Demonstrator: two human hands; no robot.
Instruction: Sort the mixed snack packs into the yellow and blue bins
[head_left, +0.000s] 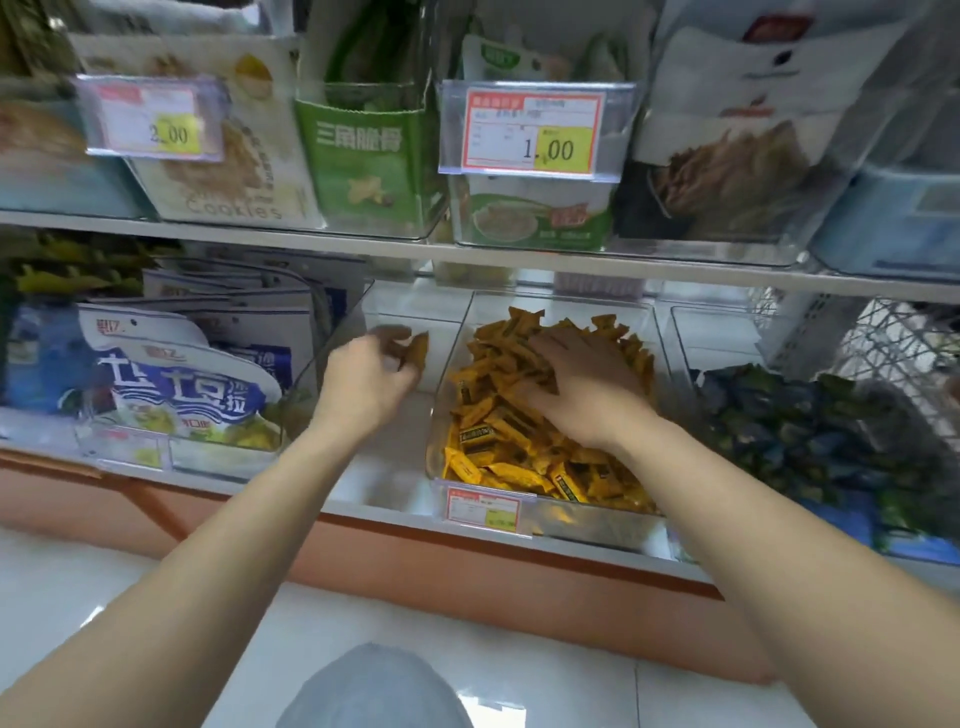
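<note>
Item: snack sorting, lower shelf (363, 499) of a shop rack.

Left hand (363, 379): curled round a handful (415, 351) of small yellow-brown packs, blurred; raised over the clear space just left of the yellow bin (435, 467), not over the pile.

Right hand (576, 384): fingers spread flat, palm down on the yellow packs (498, 452) near the middle of the heap; presses or rakes, grips nothing that shows.

Yellow bin: clear-walled, heaped high with yellow packs, highest at the back. No blue pack visible on the surface. Price tag (483, 506) clipped to the front edge.

Blue bin (722, 338): just right of the yellow bin, piled with blue packs (810, 431). No yellow pack visible among them, though the far right is blurred.

Done, as judged: most of the sorting. Both colours lie in separate bins, with no stray seen on either surface.

Left, as judged: setting the handful down on the yellow heap, since its colour matches; checking under the surface for buried strays, which cannot be ruled out from above; levelling the tall back of the yellow heap, where packs could slide over the rim.

Nearby, not part of the job: large blue-and-white bags (182, 384) to the left; upper shelf with boxed goods and two price tags, 2.00 (150, 117) and 1.00 (535, 130); a knee (374, 686) over the pale floor.
</note>
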